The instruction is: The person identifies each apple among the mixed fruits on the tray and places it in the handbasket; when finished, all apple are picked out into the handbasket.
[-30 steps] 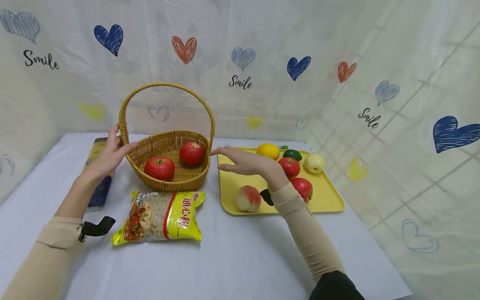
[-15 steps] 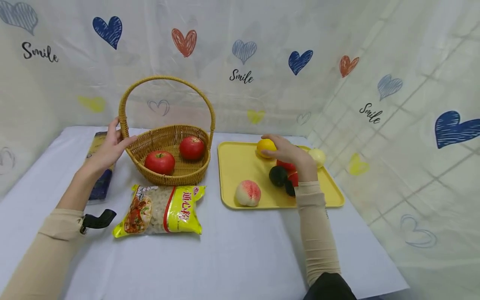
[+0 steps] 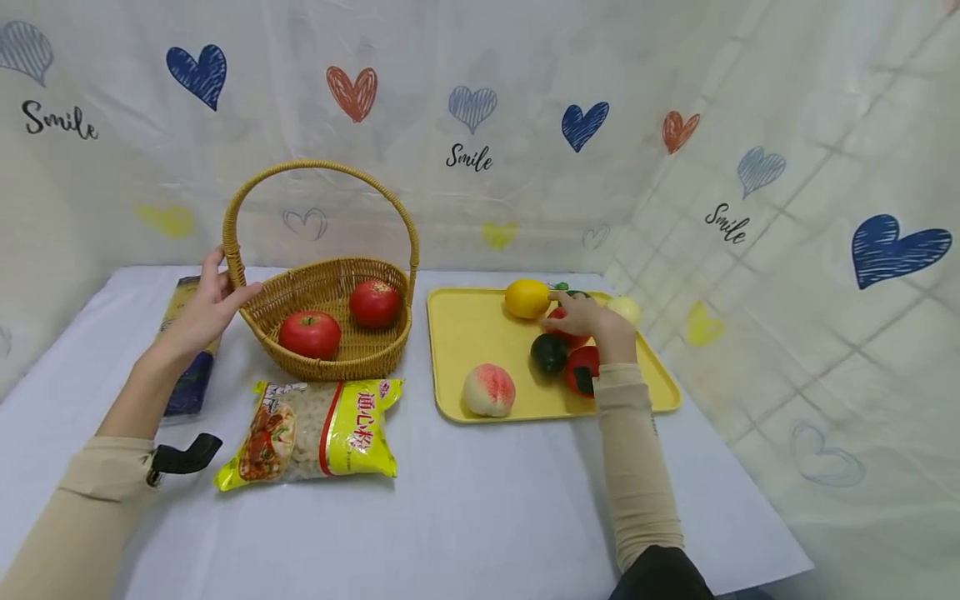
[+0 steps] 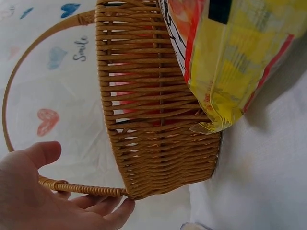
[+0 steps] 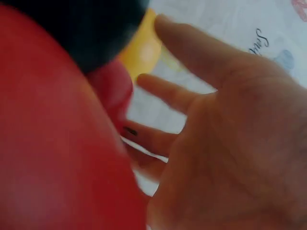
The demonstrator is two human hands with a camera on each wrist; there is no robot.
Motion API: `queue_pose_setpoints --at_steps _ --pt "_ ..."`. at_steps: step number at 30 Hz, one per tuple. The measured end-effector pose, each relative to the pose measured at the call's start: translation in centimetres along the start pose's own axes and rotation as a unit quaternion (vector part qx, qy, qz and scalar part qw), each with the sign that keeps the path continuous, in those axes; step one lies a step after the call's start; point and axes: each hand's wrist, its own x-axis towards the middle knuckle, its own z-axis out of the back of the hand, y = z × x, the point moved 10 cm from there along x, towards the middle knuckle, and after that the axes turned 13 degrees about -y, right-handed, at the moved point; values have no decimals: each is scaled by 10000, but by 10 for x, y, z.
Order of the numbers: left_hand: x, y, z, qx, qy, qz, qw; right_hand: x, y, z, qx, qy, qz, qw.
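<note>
In the head view my left hand (image 3: 206,308) is at the left side of the wicker basket (image 3: 330,362), which holds two red fruits (image 3: 310,335). Its fingers lie behind the foot of the handle (image 4: 91,189), and the thumb stands apart from it in the left wrist view. My right hand (image 3: 588,323) is over the yellow tray (image 3: 468,325), fingers spread above a red apple (image 3: 562,329), which it partly covers. Its fingertips are close to a lemon (image 3: 527,298). A dark green avocado-like fruit (image 3: 549,354) and another red apple (image 3: 581,371) lie nearer the wrist.
A peach (image 3: 489,390) lies at the tray's front left, a pale round fruit (image 3: 624,310) at its back right. A bag of pasta (image 3: 311,433) lies before the basket. A dark blue and gold packet (image 3: 191,379) lies left of it.
My right hand has swung from beside the basket to the right over the tray, reached the lemon, then drawn back slightly over the red apple. My left hand stays at the basket.
</note>
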Motion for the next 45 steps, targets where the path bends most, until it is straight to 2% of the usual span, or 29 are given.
queue_pose_setpoints --at_steps 2,5,15,20,24,30,45 --pt "0 1 -5 -54 17 -13 10000 -1 -9 -6 -254 86 -102 9996" --pt "0 2 -8 -125 16 -29 9999 -1 -17 -10 -324 189 -242 9990" --pt "2 11 -5 -122 -28 8 9999 -2 -22 -19 142 535 -555 9969" --pt "0 14 -10 -46 90 114 9999 -7 -29 -25 91 596 -642 9961" --pt "-1 15 -12 -7 144 144 9998 -7 -30 -28 35 443 -478 9979" --pt "0 9 -10 -148 123 22 9998 0 -23 -22 45 101 -149 9998" --pt "2 -3 2 -113 -55 -74 9999 2 -6 1 95 -139 -15 9999"
